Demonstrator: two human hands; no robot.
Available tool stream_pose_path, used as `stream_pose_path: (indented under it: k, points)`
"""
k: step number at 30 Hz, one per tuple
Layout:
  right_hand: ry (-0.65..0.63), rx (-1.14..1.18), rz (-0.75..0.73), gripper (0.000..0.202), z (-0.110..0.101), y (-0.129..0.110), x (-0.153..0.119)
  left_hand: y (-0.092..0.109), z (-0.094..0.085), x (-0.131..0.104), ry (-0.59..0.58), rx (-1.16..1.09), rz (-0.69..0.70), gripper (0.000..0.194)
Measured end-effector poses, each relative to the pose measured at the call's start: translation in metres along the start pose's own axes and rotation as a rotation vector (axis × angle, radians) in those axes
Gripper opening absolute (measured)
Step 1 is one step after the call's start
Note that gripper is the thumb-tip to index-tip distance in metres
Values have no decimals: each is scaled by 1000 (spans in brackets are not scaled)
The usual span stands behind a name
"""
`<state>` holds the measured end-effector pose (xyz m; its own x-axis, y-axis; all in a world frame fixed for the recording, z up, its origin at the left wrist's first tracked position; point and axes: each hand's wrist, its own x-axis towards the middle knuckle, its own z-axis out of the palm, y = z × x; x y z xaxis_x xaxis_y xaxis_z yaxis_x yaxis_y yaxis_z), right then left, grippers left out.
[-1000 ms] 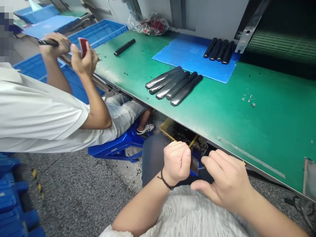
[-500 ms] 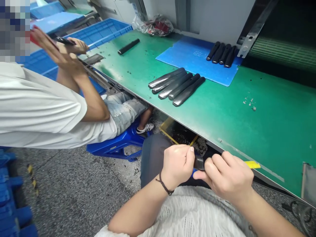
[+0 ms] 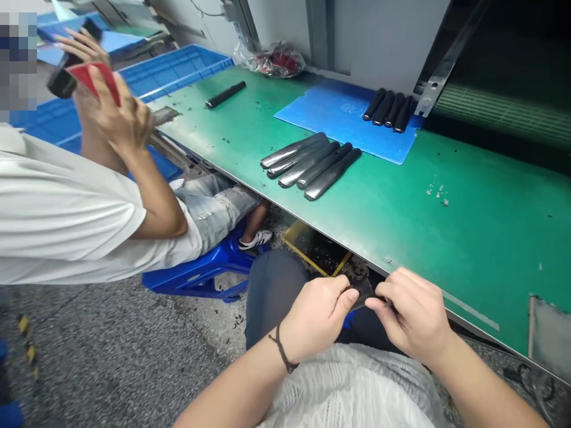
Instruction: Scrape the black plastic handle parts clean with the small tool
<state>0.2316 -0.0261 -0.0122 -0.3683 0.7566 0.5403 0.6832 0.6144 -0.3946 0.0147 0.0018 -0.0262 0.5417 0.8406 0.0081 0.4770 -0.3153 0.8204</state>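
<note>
While the left hand is clenching its fingers around a dark piece in the head view, the right hand is curling at the other end (whether its fingers are grasping the piece, I cannot tell). Just off the near edge of the bench, the piece is staying clear of five glossy handles.

Blue stool on speckled floor — clear plastic bag, blue crates

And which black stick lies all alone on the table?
The long, shiny black stick near the clear plastic bag; the others lie in groups of five and four.
</note>
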Motion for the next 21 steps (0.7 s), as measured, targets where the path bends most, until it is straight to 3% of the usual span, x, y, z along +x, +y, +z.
stream_pose_path:
  k: [5, 8, 11, 16, 18, 21]
  points:
    - [-261, -61, 35, 49, -21, 1, 11, 3, -13, -1, -19, 261, 130, 43]
    - [-335, -148, -4, 56, -26, 2, 20, 5, -20, -2, -18, 295, 161, 44]
    - [-304, -228, -84, 56, -25, 2, 23, 6, -19, -3, -32, 258, 133, 44]
    - [-126, -341, -220, 47, -16, 1, 10, 5, -11, -2, -27, 117, 10, 46]
    - [-79, -279, -216, 42, -13, 1, 5, 4, -9, -2, -26, 7, -46, 50]
    - [-67, -134, -112, 15, -12, 0, 1, 3, -7, -2, -33, -156, -137, 55]
